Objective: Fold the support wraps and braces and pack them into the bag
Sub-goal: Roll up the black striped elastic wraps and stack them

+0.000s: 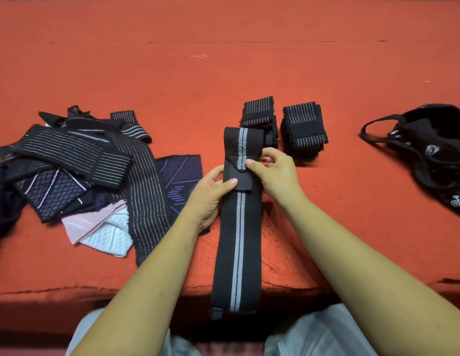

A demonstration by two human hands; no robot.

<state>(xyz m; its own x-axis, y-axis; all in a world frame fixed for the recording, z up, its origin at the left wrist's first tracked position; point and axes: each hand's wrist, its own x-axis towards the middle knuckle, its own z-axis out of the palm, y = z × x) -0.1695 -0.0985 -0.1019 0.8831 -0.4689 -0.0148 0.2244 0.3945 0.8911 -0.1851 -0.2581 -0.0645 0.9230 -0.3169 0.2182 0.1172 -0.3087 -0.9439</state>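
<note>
A long black wrap (239, 227) of ribbed elastic, marked with a grey stripe down its middle, is laid lengthwise on the orange felt surface (223, 73). Its near end is draped over the front edge above pale trousers (321, 332). The far end is doubled back toward the person, and a smooth, matte black tab is seen where the fold ends. The wrap's left edge is gripped by the left hand (210, 194), with the thumb laid across the tab and the fingers curled beneath. The right edge is pinched by the right hand (275, 170), its thumb pressed on the stripe's rounded tip; how the tucked fingers lie cannot be clearly made out. Just behind the wrap, and partly hidden by it, a folded stack (259, 116) of black pinstriped bands is set, with a second, thicker stack (304, 129) beside it. To the left, a loose pile (82, 160) of striped and diamond-patterned pieces is heaped, a pink and white brace (100, 227) lying at its near edge. Well to the right, the black bag (429, 150) is slumped, its thin handles splayed on the felt.
</note>
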